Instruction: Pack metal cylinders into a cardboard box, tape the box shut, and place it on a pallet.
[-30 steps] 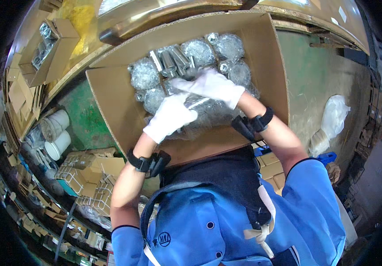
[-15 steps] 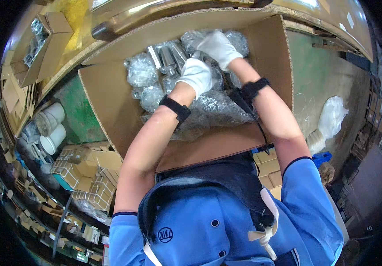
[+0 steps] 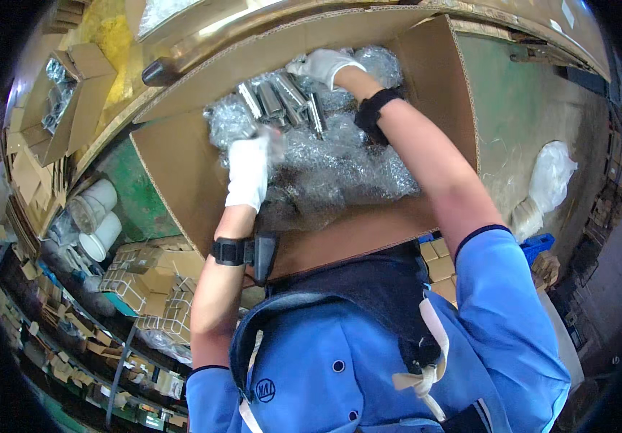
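Note:
A large cardboard box (image 3: 170,162) stands open in front of me, lined with crumpled bubble wrap (image 3: 340,166). Several shiny metal cylinders (image 3: 270,101) lie side by side in its far half, and a thinner one (image 3: 316,113) rests apart, just right of them. My right hand (image 3: 325,66), in a white glove, curls down by the far ends of the cylinders; what its fingers hold is hidden. My gloved left hand (image 3: 248,169) hovers over the wrap at the box's left side, its fingertips smeared by motion. Both wrists wear black straps.
A smaller carton (image 3: 72,108) with wrapped metal parts sits at the far left. White buckets (image 3: 98,227) and wire baskets with cardboard (image 3: 148,285) stand on the left. To the right lie a white plastic bag (image 3: 553,173) and a blue bin (image 3: 537,247).
My left hand has moved from the middle of the box to its left side. My right hand has shifted left toward the cylinders. The separate thin cylinder is now uncovered.

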The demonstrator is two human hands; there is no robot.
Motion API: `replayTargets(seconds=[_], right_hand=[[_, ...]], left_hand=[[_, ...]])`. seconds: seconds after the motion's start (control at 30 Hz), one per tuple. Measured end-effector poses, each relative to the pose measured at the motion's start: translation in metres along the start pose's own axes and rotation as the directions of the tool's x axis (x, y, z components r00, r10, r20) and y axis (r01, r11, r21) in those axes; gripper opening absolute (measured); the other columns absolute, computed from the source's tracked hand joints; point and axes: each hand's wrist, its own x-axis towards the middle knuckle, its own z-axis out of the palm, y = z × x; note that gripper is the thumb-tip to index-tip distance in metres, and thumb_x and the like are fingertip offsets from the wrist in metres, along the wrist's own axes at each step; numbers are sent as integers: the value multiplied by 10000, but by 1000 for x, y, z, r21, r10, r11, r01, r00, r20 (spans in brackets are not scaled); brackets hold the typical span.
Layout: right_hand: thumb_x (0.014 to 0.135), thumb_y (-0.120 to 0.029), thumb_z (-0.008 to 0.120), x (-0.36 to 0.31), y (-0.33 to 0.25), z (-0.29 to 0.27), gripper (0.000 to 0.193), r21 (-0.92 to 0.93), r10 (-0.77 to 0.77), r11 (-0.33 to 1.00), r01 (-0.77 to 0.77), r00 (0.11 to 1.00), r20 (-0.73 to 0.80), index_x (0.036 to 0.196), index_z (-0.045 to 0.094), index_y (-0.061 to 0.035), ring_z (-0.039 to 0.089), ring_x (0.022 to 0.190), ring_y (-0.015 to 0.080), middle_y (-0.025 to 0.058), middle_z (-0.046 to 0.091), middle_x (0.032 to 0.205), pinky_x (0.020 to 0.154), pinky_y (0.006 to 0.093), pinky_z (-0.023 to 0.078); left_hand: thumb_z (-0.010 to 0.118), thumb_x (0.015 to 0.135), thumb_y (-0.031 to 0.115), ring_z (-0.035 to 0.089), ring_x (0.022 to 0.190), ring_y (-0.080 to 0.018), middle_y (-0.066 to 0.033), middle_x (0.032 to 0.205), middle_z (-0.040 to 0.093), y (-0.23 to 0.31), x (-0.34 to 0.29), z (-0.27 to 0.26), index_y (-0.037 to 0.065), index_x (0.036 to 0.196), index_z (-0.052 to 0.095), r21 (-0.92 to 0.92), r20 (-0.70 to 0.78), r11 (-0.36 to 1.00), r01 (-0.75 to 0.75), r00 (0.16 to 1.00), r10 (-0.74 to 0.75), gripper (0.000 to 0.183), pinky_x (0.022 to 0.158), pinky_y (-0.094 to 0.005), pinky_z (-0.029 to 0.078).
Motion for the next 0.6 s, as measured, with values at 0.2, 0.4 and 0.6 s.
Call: replayTargets(seconds=[0.2, 0.4, 0.6], right_hand=[[878, -546, 439, -20, -10, 15, 605, 1, 5, 1000, -5, 987, -161, 997, 669, 0, 622, 980, 369, 223, 634, 1054, 854, 430, 475], [837, -454, 510, -72, -23, 24, 511, -111, 55, 992, -55, 998, -1, 1021, 670, -5, 613, 1025, 347, 274, 617, 1058, 881, 395, 478], [773, -452, 572, -78, -3, 56, 554, -39, 16, 999, -16, 1000, -12, 990, 660, 49, 630, 944, 388, 290, 624, 993, 838, 405, 483]], left_hand=[[651, 809, 490, 616, 792, -255, -167, 911, 631, -10, -19, 44, -27, 1110, 576, 177, 67, 913, 367, 921, -383, 603, 688, -375, 519], [582, 845, 192, 551, 611, -169, -48, 744, 612, -66, 21, 30, 65, 899, 655, 6, 203, 1000, -13, 979, 12, 155, 529, -309, 429], [519, 865, -7, 619, 918, -277, -154, 1021, 609, 0, -52, -3, -6, 1125, 533, -469, 415, 835, 286, 906, -77, 260, 826, -382, 533]])
